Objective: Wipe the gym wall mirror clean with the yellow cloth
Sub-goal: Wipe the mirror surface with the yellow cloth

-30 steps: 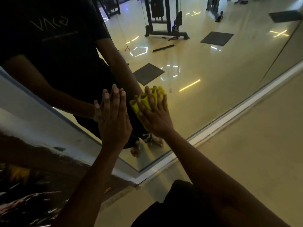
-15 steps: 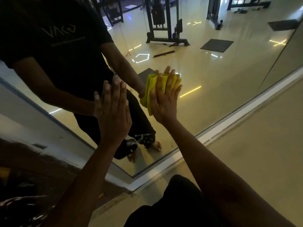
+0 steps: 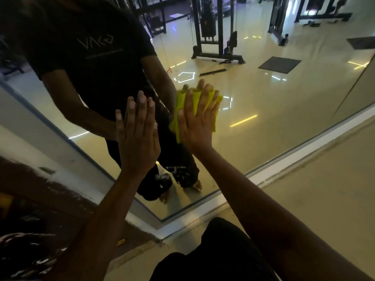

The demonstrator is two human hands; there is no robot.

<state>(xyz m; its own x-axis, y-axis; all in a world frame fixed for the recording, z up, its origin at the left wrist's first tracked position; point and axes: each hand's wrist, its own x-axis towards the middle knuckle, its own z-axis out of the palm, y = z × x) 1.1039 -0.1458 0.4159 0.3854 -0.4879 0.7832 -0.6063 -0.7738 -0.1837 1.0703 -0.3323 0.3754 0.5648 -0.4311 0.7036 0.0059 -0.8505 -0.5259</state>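
Flat and spread, the right hand's [image 3: 195,120] grip presses the yellow cloth [image 3: 178,120] against the mirror [image 3: 274,110] with straight fingers; the cloth shows bunched between palm and glass, its edges sticking out beside the thumb and past the little finger. Beside it and apart from it, the left hand [image 3: 138,136] lies open on the glass with its fingers together, holding nothing. The cloth sits on the lower part of the mirror, above its bottom corner, where a pale frame [image 3: 304,145] runs along the edge down to the floor [image 3: 324,189]. A dark wall panel [image 3: 40,209] adjoins the mirror on the left. The glass reflects a dim gym: a glossy beige floor with bright light streaks, a cable machine [image 3: 213,33], a dark floor mat [image 3: 280,64] and a bar [image 3: 212,72] lying on the ground. The person's reflection in dark clothes meets both hands at the glass.
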